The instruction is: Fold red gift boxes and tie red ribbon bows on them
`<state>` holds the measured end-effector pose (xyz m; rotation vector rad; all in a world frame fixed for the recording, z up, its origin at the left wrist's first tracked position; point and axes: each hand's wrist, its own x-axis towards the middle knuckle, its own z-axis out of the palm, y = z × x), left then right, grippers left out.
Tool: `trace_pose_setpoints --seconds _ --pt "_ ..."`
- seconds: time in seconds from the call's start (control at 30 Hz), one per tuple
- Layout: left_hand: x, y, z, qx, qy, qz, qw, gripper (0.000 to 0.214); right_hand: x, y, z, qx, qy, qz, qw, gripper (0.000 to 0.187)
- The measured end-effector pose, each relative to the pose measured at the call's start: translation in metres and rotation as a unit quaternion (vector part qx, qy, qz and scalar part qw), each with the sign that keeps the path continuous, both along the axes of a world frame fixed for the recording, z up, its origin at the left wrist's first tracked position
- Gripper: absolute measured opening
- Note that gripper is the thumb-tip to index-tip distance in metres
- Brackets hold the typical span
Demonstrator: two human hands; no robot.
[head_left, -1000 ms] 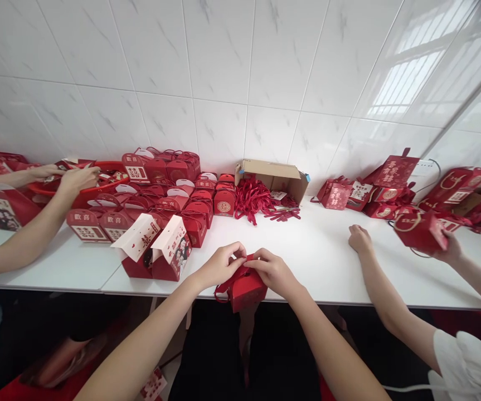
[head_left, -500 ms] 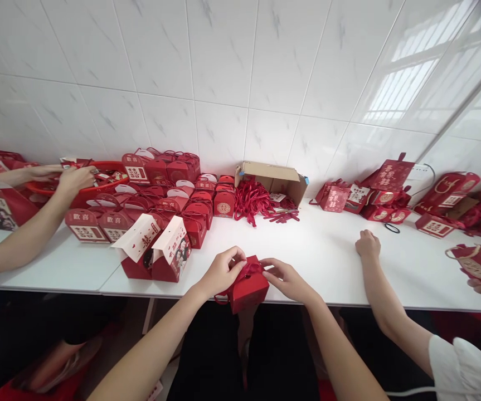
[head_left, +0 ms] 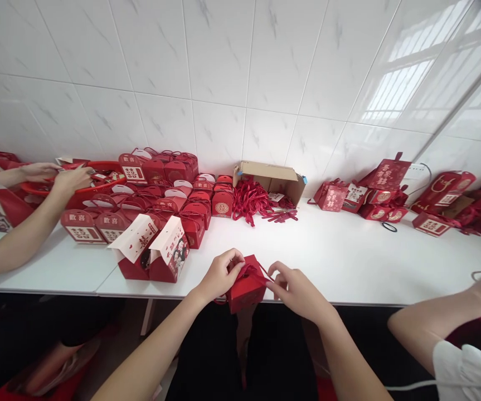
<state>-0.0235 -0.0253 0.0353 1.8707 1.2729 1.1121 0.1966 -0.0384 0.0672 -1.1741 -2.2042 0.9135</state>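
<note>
A small red gift box [head_left: 246, 296] sits at the table's front edge, right before me, with a dark red ribbon [head_left: 250, 271] across its top. My left hand [head_left: 224, 272] pinches the ribbon at the box's upper left. On the other side, my right hand [head_left: 289, 287] grips a stretch of the same ribbon between thumb and fingers, drawn out to the right of the box. The ribbon's knot or loop is partly hidden behind my left fingers.
Rows of red gift boxes [head_left: 194, 223] and two taller pale-topped boxes [head_left: 169, 250] stand on the left. A cardboard box [head_left: 271, 170] spills red ribbons [head_left: 251, 200] behind. Co-workers' arms reach in from left [head_left: 27, 239] and right [head_left: 441, 317]; more boxes [head_left: 384, 181] stand back right.
My right hand has moved slightly right and down, pulling the ribbon out from the box. The right co-worker's arm has swung away from the table's middle toward the right.
</note>
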Motion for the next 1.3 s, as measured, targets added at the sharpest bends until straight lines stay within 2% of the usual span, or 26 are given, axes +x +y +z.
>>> trace_pose_setpoints --seconds 0.07,0.13,0.23,0.3,0.37,0.47,0.53,0.6,0.67,0.73,0.8,0.97,1.13,1.3 --pt "0.000 -0.001 0.001 0.001 0.004 -0.001 1.000 0.010 0.000 -0.008 0.001 0.021 -0.041 0.020 0.999 0.003" --pt "0.001 -0.001 0.002 0.003 0.008 -0.001 1.000 0.009 0.000 -0.014 0.000 0.080 -0.080 0.021 0.993 0.007" --pt "0.001 -0.002 0.004 0.002 0.010 0.002 1.000 0.009 0.000 -0.019 -0.003 0.177 -0.115 -0.005 0.977 0.013" --pt "0.002 -0.003 0.005 -0.001 0.014 0.001 1.000 0.009 0.000 -0.024 -0.002 0.217 -0.117 -0.029 0.969 0.014" --pt "0.002 -0.003 0.005 -0.001 0.019 -0.002 1.000 0.010 -0.001 -0.026 0.000 0.218 -0.101 -0.016 0.971 0.012" --pt "0.001 -0.003 0.005 0.003 0.014 -0.003 1.000 0.010 -0.004 -0.022 0.002 0.132 -0.031 0.116 0.984 0.010" --pt "0.000 -0.002 0.005 0.003 0.005 -0.004 1.000 0.009 -0.008 -0.011 -0.002 0.097 0.032 0.142 0.985 0.012" --pt "-0.002 -0.001 0.006 0.000 0.001 -0.012 1.000 0.010 -0.012 0.004 -0.010 0.123 0.074 0.097 0.985 0.014" --pt "-0.004 0.000 0.009 -0.004 0.007 -0.027 1.000 0.010 -0.017 0.018 -0.018 0.167 0.080 0.070 0.980 0.027" --pt "-0.006 0.000 0.013 -0.004 0.021 -0.039 0.999 0.010 -0.022 0.028 -0.026 0.200 0.063 0.087 0.974 0.032" --pt "-0.008 0.002 0.017 -0.003 0.037 -0.047 0.998 0.011 -0.026 0.034 -0.031 0.237 0.046 0.106 0.965 0.028" --pt "-0.020 0.008 0.029 -0.022 0.066 -0.084 0.994 0.013 -0.026 0.039 -0.038 0.325 0.022 0.127 0.937 0.033" --pt "-0.034 0.019 0.036 -0.045 0.119 -0.119 0.985 0.016 -0.022 0.041 -0.043 0.341 -0.012 0.145 0.929 0.038" --pt "-0.032 0.025 0.041 -0.043 0.117 -0.175 0.977 0.019 -0.022 0.041 -0.045 0.317 -0.010 0.149 0.936 0.038"
